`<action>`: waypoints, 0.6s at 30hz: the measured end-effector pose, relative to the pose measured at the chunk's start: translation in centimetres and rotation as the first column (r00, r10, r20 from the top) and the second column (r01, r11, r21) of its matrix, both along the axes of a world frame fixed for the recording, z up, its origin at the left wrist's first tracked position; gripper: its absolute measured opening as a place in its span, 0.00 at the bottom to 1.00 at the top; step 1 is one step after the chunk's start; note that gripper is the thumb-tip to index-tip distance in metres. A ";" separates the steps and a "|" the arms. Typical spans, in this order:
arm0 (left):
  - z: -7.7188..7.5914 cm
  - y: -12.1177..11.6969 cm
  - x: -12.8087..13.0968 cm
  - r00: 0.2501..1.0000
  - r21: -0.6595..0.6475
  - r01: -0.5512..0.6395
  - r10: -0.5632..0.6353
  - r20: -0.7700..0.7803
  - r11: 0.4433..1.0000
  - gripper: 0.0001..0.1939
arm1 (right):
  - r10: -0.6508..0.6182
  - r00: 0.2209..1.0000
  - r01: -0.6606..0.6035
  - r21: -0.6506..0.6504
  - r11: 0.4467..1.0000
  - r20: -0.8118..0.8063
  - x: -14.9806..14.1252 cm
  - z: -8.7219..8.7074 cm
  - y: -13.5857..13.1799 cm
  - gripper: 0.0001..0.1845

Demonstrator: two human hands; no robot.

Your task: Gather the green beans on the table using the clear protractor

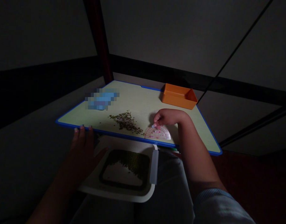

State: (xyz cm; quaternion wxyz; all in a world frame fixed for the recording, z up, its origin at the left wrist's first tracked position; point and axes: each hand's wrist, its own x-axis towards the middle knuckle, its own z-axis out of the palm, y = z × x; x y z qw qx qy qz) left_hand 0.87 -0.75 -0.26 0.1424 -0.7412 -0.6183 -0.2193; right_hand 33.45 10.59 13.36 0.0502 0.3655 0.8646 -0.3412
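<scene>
My right hand (166, 117) is closed in a pinch at the upper edge of a clear half-round protractor (165, 133) with pink markings, which lies on the small table's pale top. Just left of it is a loose scatter of small green-brown grains (126, 122), perhaps beans. My left hand (83, 147) has its fingers stretched out, their tips at the table's blue front edge and its thumb over a white plastic container (91, 183). That container sits on my lap under the table edge, with more green grains (133, 160) inside.
An orange rectangular tray (177, 98) stands at the back right of the small table (138, 99). At the back left lies a blurred-out blue item (102, 100). Pale walls with dark bands close in behind; the room is dim.
</scene>
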 end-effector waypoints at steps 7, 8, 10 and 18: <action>-0.2 0.2 -0.2 1.000 0.024 0.002 -0.003 0.015 1.000 0.46 | -0.033 0.999 0.033 0.020 0.999 -0.002 0.4 0.5 -0.2 0.11; -0.2 0.2 -0.2 1.000 0.015 -0.004 0.004 0.017 1.000 0.46 | -0.040 0.999 0.040 0.029 0.999 0.001 0.4 0.5 -0.2 0.12; -0.1 0.1 -0.2 1.000 0.000 -0.010 0.010 0.022 1.000 0.46 | -0.039 0.999 0.039 0.039 0.998 0.002 0.3 0.4 -0.2 0.12; -0.5 0.2 -0.4 1.000 0.004 -0.012 0.012 0.008 1.000 0.47 | 0.008 1.000 -0.009 0.045 0.999 0.021 -0.4 0.0 -0.3 0.12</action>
